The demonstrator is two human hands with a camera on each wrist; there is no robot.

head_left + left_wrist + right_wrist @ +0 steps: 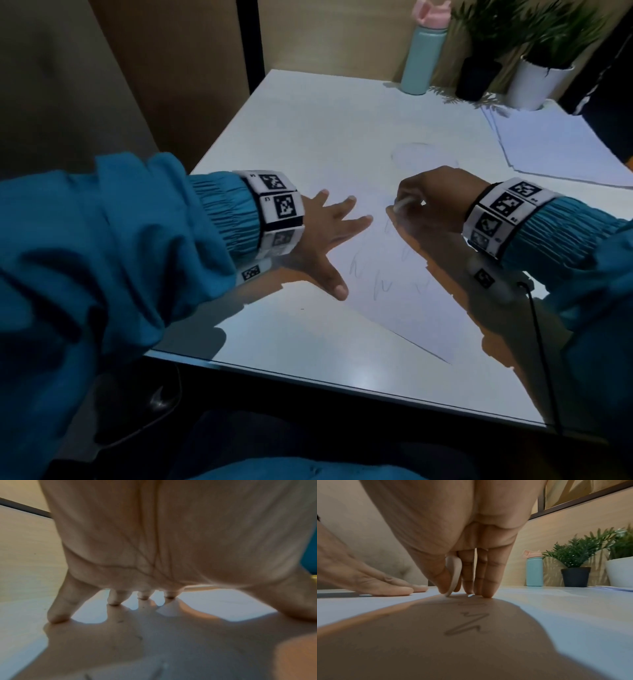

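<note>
A white sheet of paper with faint pencil scribbles lies on the white table. My left hand is spread flat, fingers straight, pressing on the sheet's left edge; its fingertips touch the surface. My right hand pinches a small white eraser between thumb and fingers, with the eraser's lower edge on the paper at the upper scribbles. In the head view only a bit of the eraser shows.
At the table's far edge stand a teal bottle with a pink lid, a plant in a black pot and a plant in a white pot. A stack of loose papers lies at the right. A black cable hangs from my right wrist.
</note>
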